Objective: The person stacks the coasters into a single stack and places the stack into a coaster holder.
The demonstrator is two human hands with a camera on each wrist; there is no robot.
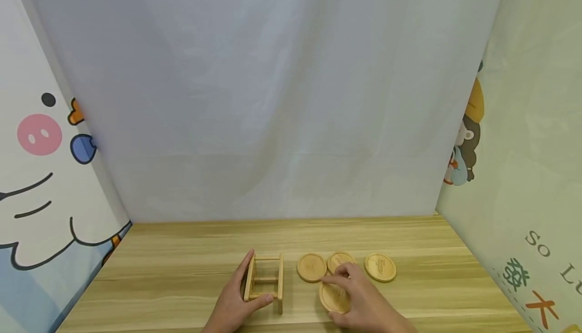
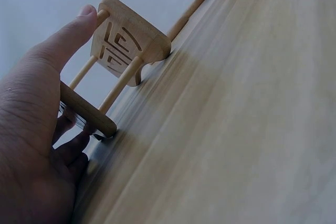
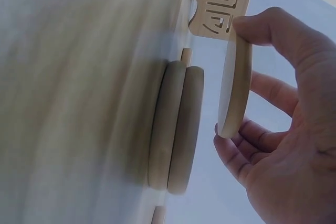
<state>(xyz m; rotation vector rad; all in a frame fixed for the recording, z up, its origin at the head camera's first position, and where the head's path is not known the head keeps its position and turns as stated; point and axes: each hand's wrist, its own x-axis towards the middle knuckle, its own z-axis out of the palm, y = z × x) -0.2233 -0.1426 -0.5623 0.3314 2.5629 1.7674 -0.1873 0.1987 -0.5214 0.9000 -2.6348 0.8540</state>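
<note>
My left hand (image 1: pixel 234 297) grips a small wooden rack (image 1: pixel 280 282) with two end panels joined by dowels. The thumb lies on a dowel in the left wrist view, and the fingers are behind the near panel. Cut-out line patterns show in the rack's far panel (image 2: pixel 121 40). My right hand (image 1: pixel 361 297) pinches a round wooden coaster (image 3: pixel 239 87) by its edge between thumb and fingers. That coaster stands apart from two stacked coasters (image 3: pixel 177 129) in the right wrist view. Beyond the hand lie a left coaster (image 1: pixel 311 267), a partly covered middle coaster (image 1: pixel 338 259) and a right coaster (image 1: pixel 380 267).
The wood-grain table (image 1: pixel 191 252) runs back to a pale hanging cloth (image 1: pixel 282 95). Cartoon-printed cloths stand at the left side (image 1: pixel 41 181) and the right side (image 1: pixel 523 171).
</note>
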